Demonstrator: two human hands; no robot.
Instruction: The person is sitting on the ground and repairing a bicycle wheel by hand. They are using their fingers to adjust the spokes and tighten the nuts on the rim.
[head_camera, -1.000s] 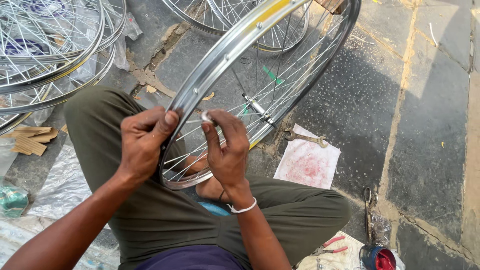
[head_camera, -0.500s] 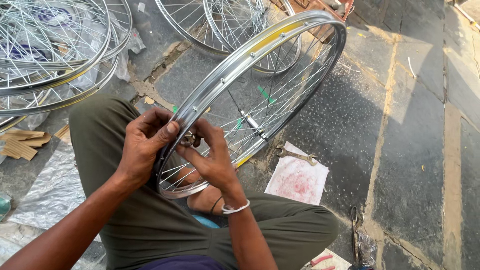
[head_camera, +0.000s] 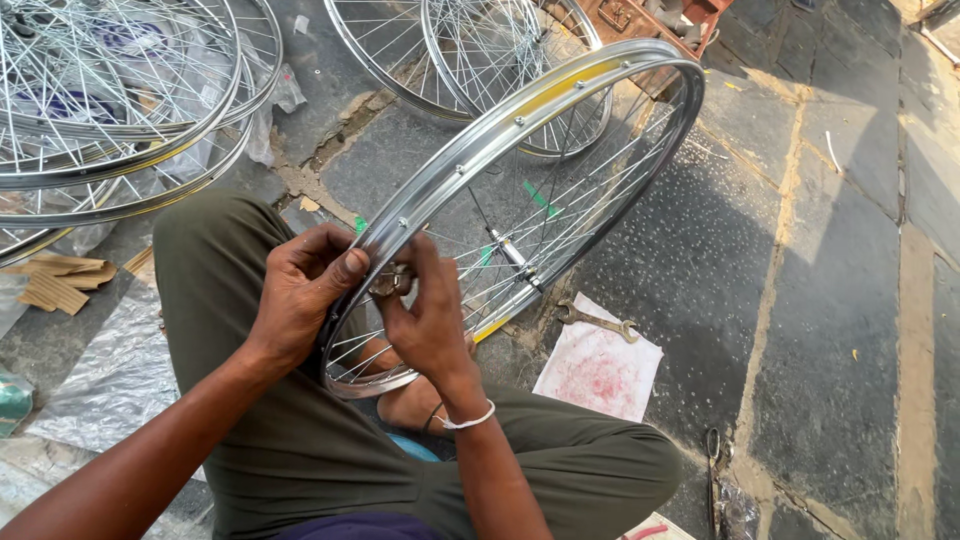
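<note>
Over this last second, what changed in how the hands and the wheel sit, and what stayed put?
The right hand slid down from the rim's outer edge to inside the wheel rim, fingers now among the spokes. The left hand kept its grip on the near rim edge, thumb on top. The rim stayed propped between the knees; the wrench on the paper and the stacked wheels did not visibly move.
</note>
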